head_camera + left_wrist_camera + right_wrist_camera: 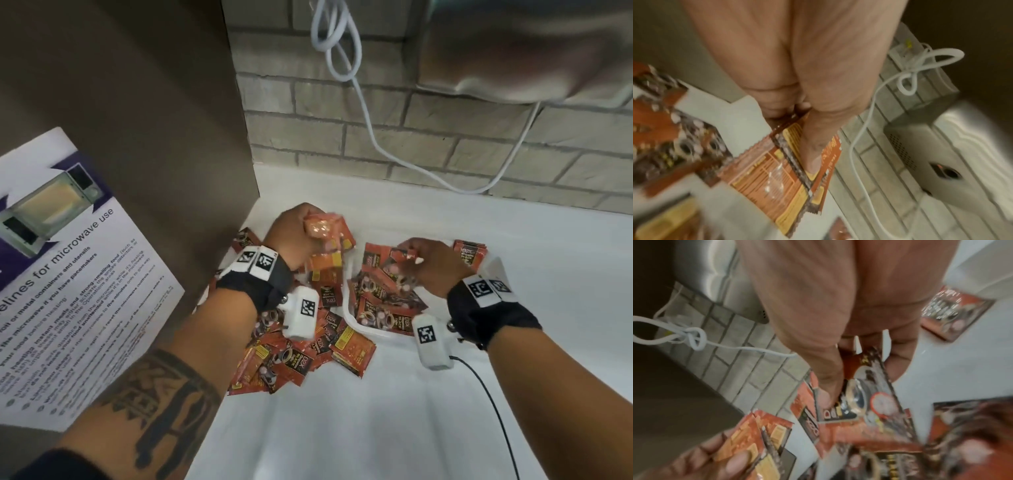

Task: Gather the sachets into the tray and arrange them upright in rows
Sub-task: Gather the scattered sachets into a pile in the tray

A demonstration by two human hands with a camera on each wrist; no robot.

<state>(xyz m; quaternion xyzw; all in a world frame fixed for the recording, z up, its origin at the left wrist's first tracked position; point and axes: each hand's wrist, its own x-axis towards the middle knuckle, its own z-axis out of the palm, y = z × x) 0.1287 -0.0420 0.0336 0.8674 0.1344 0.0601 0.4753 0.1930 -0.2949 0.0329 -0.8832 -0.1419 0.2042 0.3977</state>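
Observation:
Red and black coffee sachets lie heaped on the white counter. One loose pile sits under my left wrist. More fill the white tray. My left hand grips a bunch of sachets above the pile; in the left wrist view the thumb presses on that bunch. My right hand hovers over the tray and pinches a single sachet between thumb and fingers. A small stack lies behind the right hand.
A brown cabinet side with a microwave notice stands on the left. The brick wall carries a hanging white cable. A steel appliance overhangs at the upper right. A black wire trails from my right wrist.

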